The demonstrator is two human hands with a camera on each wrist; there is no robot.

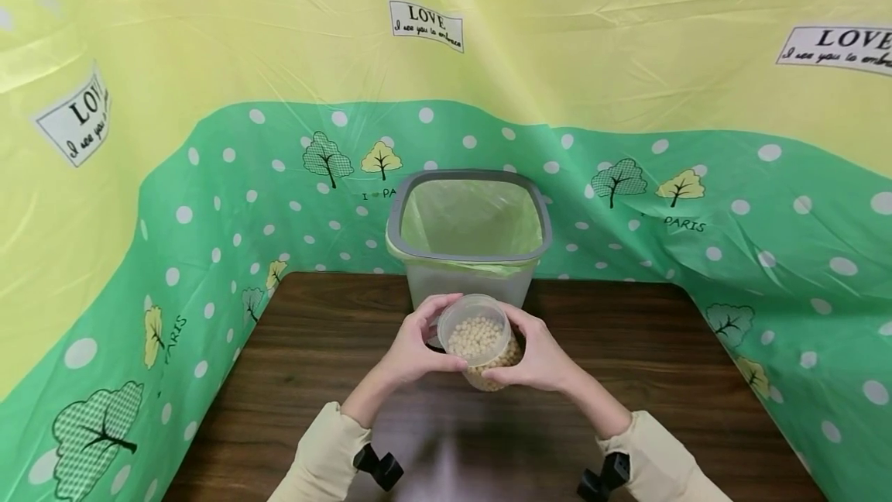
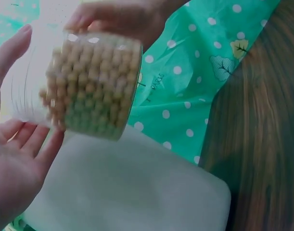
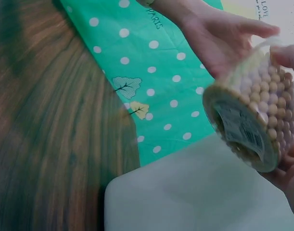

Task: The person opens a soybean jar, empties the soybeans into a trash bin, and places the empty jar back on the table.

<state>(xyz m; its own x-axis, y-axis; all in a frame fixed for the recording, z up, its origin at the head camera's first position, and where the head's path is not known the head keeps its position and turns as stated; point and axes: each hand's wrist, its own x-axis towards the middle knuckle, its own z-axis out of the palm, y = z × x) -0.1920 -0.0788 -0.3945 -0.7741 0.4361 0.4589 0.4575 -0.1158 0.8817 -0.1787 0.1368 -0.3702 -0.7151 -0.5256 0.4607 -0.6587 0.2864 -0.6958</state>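
Cream long sleeves [image 1: 327, 452], bare hands, black wrist mounts [image 1: 379, 467], seemingly camera clips

My head view is bright and evenly lit, with a pale sheen on the dark wooden surface [image 1: 627, 378] near my sleeves and wide-angle bending at the edges. Both wrist views are dimmer, with a bluish cast; the jar of beads [image 2: 91, 84] in my grip is softly blurred.
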